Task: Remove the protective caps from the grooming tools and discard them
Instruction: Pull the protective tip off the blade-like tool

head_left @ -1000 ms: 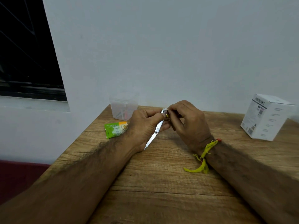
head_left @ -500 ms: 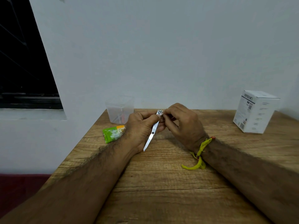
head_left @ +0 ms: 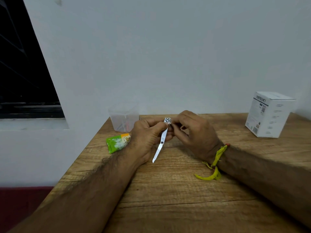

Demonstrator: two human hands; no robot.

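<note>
A slim silver metal grooming tool (head_left: 161, 144) with a rivet and a pointed lower end is held above the wooden table (head_left: 168, 190). My left hand (head_left: 146, 137) grips its upper part, thumb on top. My right hand (head_left: 195, 133) pinches at the tool's top end, where a small pale cap (head_left: 168, 121) shows between the fingertips. The tool's pointed tip hangs toward me, just above the table.
A clear plastic container (head_left: 124, 117) with small items inside stands at the table's back left corner. A green and orange sachet (head_left: 118, 142) lies beside my left wrist. A white printed box (head_left: 268, 115) stands at the back right. A yellow thread band hangs from my right wrist.
Both hands stay closed together on the tool; my right fingers have shifted slightly at its top end. The camera view has tilted a little.
</note>
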